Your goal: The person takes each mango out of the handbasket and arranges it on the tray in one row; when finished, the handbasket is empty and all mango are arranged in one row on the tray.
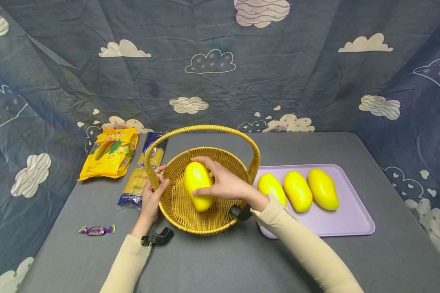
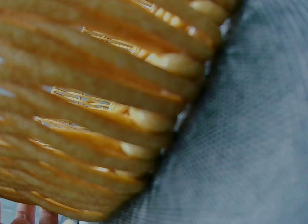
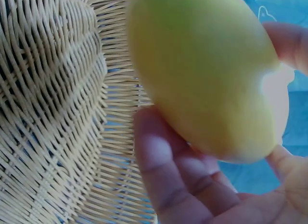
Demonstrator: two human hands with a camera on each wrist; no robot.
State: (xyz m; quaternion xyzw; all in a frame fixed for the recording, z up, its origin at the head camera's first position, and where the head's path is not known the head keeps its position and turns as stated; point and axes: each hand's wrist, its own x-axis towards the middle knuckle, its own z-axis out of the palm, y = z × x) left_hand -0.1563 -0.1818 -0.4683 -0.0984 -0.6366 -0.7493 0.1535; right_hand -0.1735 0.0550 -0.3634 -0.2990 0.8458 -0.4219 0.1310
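Note:
A yellow mango (image 1: 197, 185) is held by my right hand (image 1: 223, 180) over the inside of a golden woven basket (image 1: 183, 217) with a tall arched handle. In the right wrist view, thumb and fingers curl round the mango (image 3: 207, 79), with the basket's wicker wall (image 3: 53, 113) beside it. My left hand (image 1: 152, 199) grips the basket's left side where the handle meets the rim. Basket weave (image 2: 86, 103) fills most of the left wrist view, with a few fingertips (image 2: 48, 217) showing at the bottom left corner.
Right of the basket, a lilac tray (image 1: 352, 219) bears three more mangoes (image 1: 322, 189), the nearest partly behind the right forearm. On the left lie a pack of spaghetti (image 1: 137, 183), a yellow mango-printed bag (image 1: 111, 154) and a purple wrapped candy (image 1: 97, 230). A cloud-patterned cloth hangs behind the grey table.

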